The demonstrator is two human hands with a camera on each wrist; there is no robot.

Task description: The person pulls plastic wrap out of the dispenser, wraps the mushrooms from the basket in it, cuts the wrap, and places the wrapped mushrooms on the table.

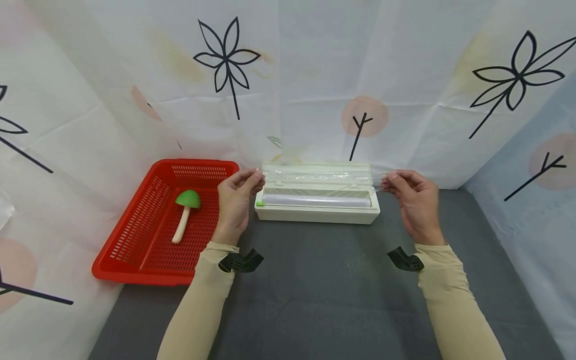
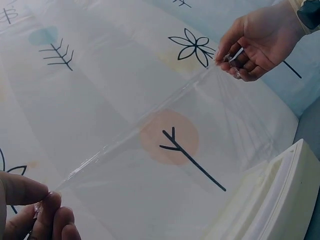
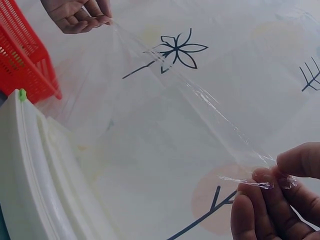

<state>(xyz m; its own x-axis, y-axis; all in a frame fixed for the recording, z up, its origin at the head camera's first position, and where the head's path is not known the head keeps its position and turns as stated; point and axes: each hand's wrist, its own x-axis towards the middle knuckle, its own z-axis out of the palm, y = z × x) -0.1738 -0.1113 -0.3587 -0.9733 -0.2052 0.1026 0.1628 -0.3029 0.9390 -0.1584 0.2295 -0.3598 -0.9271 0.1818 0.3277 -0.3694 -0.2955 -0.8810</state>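
Observation:
Between my two hands a sheet of clear plastic wrap is stretched taut, rising from the roll inside an off-white dispenser box. My left hand pinches one corner of the film between thumb and fingers, above the box's left end. At the other corner, my right hand pinches the film beyond the right end of the box. The box's lid stands open at the back. A small green slider sits at the left of the front rim.
A red plastic basket stands to the left of the dispenser, close by my left forearm. In it lies a toy mushroom with a green cap and pale stem. Patterned white cloth hangs behind the dark grey table.

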